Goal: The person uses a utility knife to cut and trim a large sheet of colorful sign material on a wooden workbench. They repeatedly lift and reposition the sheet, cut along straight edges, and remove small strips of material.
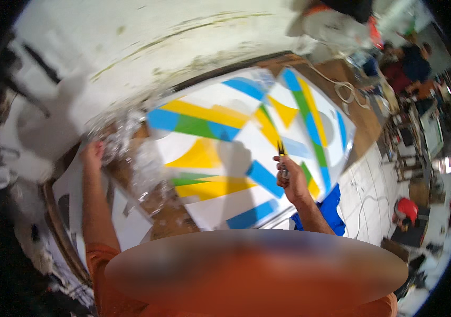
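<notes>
Right hand (291, 179) closed around a slim dark-handled cutter (281, 150), tip up over the painted panels (225, 153) with blue, yellow and green shapes on white. Left hand (92, 156) further out at the panels' left edge, pressing on crinkled clear plastic wrap (130, 142); how far open, cannot tell. Best kept shallow with the blade, wrap pulled taut, cutting away from the paint. Beyond, coiled cord (346, 90) on brown floor.

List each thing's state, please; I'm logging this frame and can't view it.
left hand: gripping crumpled clear plastic wrap.
right hand: closed on a small knife, tip up.
painted panels: flat, side by side, partly unwrapped.
blue cloth: lying crumpled beside the panels.
</notes>
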